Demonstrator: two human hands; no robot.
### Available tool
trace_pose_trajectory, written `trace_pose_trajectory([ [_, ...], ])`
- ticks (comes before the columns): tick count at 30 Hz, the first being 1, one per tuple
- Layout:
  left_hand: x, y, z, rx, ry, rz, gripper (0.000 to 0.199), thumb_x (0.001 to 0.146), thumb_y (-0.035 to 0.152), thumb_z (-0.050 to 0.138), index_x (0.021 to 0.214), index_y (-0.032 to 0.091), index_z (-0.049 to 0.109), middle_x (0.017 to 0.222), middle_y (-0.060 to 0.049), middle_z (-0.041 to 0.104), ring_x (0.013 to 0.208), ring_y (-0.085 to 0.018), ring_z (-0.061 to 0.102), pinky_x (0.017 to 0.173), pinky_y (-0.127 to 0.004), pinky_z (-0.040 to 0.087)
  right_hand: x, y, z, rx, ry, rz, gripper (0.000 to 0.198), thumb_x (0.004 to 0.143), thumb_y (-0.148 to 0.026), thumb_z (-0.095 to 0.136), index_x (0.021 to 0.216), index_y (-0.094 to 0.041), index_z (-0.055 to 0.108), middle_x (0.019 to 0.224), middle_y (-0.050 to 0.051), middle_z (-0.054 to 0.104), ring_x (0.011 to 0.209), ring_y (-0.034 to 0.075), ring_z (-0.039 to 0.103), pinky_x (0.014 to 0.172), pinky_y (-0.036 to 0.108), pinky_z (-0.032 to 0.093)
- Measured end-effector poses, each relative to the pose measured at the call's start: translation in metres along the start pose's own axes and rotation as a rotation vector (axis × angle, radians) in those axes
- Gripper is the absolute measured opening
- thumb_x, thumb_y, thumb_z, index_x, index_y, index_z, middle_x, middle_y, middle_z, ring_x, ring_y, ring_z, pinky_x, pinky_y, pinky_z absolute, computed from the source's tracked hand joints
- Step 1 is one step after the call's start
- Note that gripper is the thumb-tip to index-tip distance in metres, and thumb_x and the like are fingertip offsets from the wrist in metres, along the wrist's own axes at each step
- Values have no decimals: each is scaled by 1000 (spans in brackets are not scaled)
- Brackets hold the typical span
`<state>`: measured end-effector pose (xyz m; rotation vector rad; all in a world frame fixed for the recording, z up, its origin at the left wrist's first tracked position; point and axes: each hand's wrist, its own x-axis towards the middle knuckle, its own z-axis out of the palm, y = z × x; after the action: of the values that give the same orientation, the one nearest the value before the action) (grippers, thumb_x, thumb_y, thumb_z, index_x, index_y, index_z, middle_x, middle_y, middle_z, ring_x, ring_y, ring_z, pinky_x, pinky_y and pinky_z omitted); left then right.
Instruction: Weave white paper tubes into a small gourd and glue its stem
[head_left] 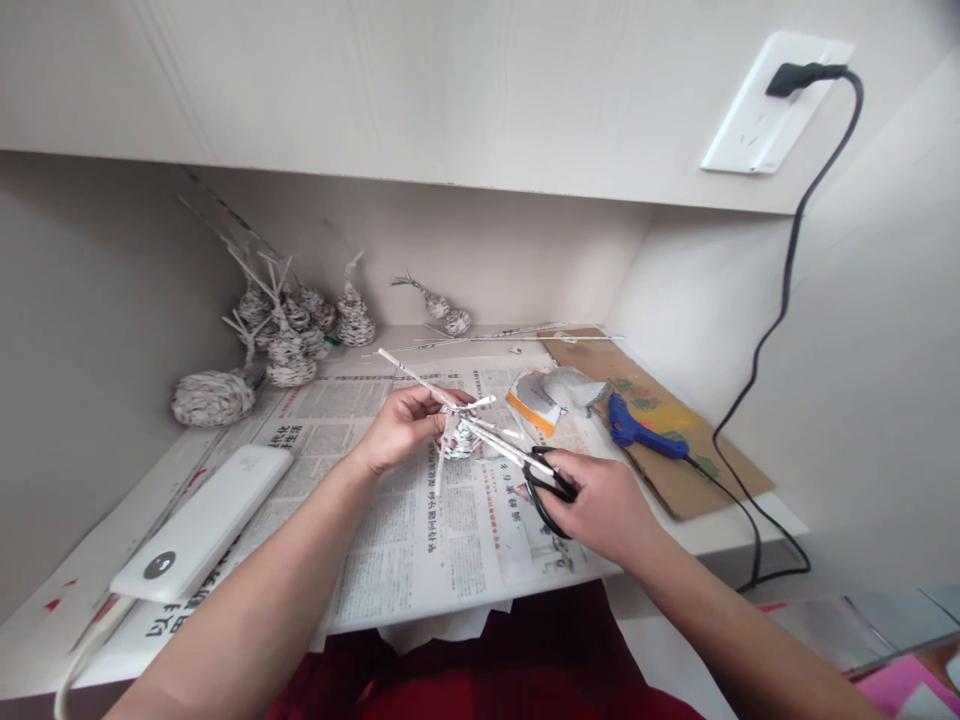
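Note:
My left hand [409, 425] is closed around the side of a small woven paper ball [461, 440], with rolled newspaper strips sticking out of it in several directions. In my right hand [604, 500] is a pair of black-handled scissors [551, 485], its loops around my fingers. The scissors point left toward the ball, among the loose strips; whether the blades touch a strip I cannot make out. Both hands are above newspaper sheets [390, 540] spread on the desk.
Several woven paper gourds [291, 350] stand at the back left, beside a round woven ball [214, 398]. A white power bank [206, 520] lies at left. To the right, a blue glue gun [645, 432] rests on cardboard [697, 480]; its black cord [784, 270] hangs from the socket.

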<state>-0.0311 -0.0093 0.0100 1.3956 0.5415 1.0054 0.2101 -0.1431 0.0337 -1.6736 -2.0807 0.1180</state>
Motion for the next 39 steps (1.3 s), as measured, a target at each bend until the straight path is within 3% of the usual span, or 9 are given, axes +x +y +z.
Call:
trace_pose_trajectory([
  [9, -1, 5, 5, -11, 40, -80, 30, 62, 28, 85, 78, 10, 67, 108, -14, 71, 66, -17, 68, 52, -26, 58, 6, -9, 2, -168, 113, -25, 16, 82, -38, 60, 80, -22, 64, 72, -2, 70, 61, 13, 62, 58, 24, 37],
  [16, -1, 12, 8, 37, 47, -83, 30, 63, 33, 84, 74, 10, 68, 99, -13, 73, 74, -22, 69, 57, -29, 55, 9, -4, 7, -238, 196, -128, 25, 86, -39, 60, 99, -21, 69, 90, 3, 76, 77, 15, 69, 67, 24, 43],
  [22, 0, 6, 6, 20, 51, -91, 35, 60, 34, 85, 82, 11, 70, 103, -13, 72, 70, -19, 68, 57, -29, 55, 13, -4, 0, -297, 192, -187, 25, 87, -40, 62, 99, -20, 68, 86, 2, 75, 76, 16, 68, 66, 24, 41],
  [27, 1, -2, 3, -5, 33, -138, 39, 58, 32, 86, 88, 12, 70, 104, -12, 72, 64, -17, 66, 52, -28, 55, 16, -7, -4, -274, 145, -146, 20, 87, -38, 61, 97, -22, 68, 82, 0, 74, 73, 14, 67, 62, 24, 38],
  [33, 1, -4, 1, -33, 34, -113, 38, 60, 31, 86, 88, 11, 69, 87, -10, 74, 61, -17, 66, 51, -25, 52, 17, -10, 0, -347, 146, -125, 23, 86, -39, 60, 98, -22, 68, 83, 1, 75, 71, 16, 68, 62, 27, 37],
  [39, 1, -5, 2, -30, 25, -100, 32, 62, 30, 85, 83, 12, 69, 97, -10, 73, 64, -15, 66, 53, -24, 52, 19, -16, -2, -436, 121, -96, 23, 85, -41, 59, 93, -21, 67, 79, 1, 74, 70, 17, 68, 57, 28, 34],
])
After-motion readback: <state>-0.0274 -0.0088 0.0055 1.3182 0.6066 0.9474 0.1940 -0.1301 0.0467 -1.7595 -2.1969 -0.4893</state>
